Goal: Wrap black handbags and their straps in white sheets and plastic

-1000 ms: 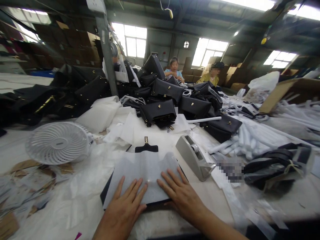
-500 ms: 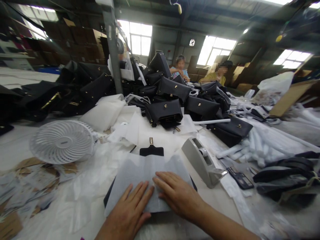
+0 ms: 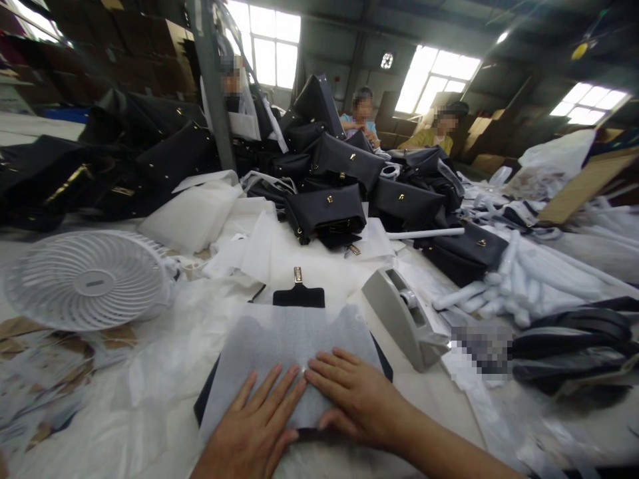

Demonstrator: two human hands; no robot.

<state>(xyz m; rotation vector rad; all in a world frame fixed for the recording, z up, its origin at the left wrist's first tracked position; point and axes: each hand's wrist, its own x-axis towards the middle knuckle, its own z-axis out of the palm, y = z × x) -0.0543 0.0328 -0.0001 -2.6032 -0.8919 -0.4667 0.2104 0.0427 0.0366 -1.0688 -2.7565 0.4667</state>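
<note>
A sheet of thin white paper [image 3: 294, 339] lies over a dark handbag [image 3: 382, 362], whose corners show at both sides. Beyond the paper's far edge a black tab [image 3: 299, 297] with a gold clasp [image 3: 298, 275] sticks out. Flat on the left half of the paper rests my left hand [image 3: 257, 412], fingers spread. My right hand [image 3: 357, 396] lies on the right half, fingers stretched out, its fingertips close to those of the left. Neither hand holds anything. The bag's middle is hidden under the paper and hands.
A grey tape dispenser [image 3: 404, 319] stands to the right and a white fan [image 3: 90, 279] to the left. Several black handbags [image 3: 327, 209] are heaped at the back. White foam tubes [image 3: 509, 279] lie at right. People [image 3: 362, 116] sit beyond the heap.
Both hands stay flat on the paper, with only a small shift of the fingers. The camera view has tilted and moved slightly, so the fan appears further left.
</note>
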